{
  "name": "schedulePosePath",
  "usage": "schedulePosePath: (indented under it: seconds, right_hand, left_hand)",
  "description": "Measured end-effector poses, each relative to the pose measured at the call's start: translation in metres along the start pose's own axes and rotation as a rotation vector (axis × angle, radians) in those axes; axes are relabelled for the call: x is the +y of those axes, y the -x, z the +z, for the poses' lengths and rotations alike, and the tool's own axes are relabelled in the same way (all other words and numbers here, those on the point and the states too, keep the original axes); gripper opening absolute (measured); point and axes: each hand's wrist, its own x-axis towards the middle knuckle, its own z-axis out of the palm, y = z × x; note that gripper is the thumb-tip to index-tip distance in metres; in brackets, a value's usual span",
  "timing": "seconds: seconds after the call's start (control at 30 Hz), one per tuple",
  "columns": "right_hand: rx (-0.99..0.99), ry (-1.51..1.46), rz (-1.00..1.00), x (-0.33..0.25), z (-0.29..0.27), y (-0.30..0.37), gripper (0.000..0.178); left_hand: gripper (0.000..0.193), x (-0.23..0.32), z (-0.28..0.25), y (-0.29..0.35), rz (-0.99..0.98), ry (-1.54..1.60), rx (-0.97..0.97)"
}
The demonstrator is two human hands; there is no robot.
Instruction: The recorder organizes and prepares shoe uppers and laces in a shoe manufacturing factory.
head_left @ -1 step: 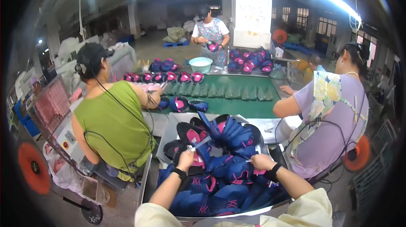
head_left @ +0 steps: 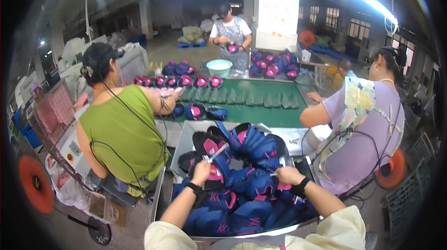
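My left hand point(head_left: 202, 172) is closed on a thin, pale, flat strip point(head_left: 219, 152) that slants up to the right over the shoes. My right hand point(head_left: 287, 175) is closed too, its fingers pinched together. A small thin tip shows at those fingers, too small to name. Both hands are above a metal bin point(head_left: 161, 189) heaped with navy shoes point(head_left: 253, 212) with pink linings and laces. Beyond my hands, more navy shoes point(head_left: 258, 145) stand packed in a curved row. Black soles and pink insides show beside my left hand.
Past the bin runs a green conveyor belt point(head_left: 251, 116) carrying a row of dark green pointed pieces point(head_left: 233, 96) and pink-lined shoes point(head_left: 186, 81). A person in green point(head_left: 123, 133) sits left, another in lilac point(head_left: 372, 129) right. A third handles a shoe point(head_left: 233, 48) behind a pale basin point(head_left: 220, 67).
The view has shifted slightly. My hands keep nearly the same place over the shoes. The far person's hand has moved a little apart from the shoe.
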Motion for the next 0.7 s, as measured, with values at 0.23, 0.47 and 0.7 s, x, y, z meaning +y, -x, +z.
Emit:
schedulePosePath:
  seconds: [0.23, 0.47, 0.7]
  right_hand:
    - [-0.069, -0.046, 0.068, -0.041, -0.050, 0.047, 0.024]
    - [-0.560, -0.714, -0.579, -0.121, -0.130, 0.144, 0.038]
    - [-0.363, -0.935, -0.286, -0.161, -0.135, 0.210, 0.033]
  left_hand:
    - [0.027, 0.086, -0.035, 0.052, 0.108, 0.311, 0.181]
    - [0.049, 0.161, 0.019, 0.155, 0.726, -0.230, -0.544]
    - [0.059, 0.139, 0.097, 0.166, 0.931, -0.385, -0.903]
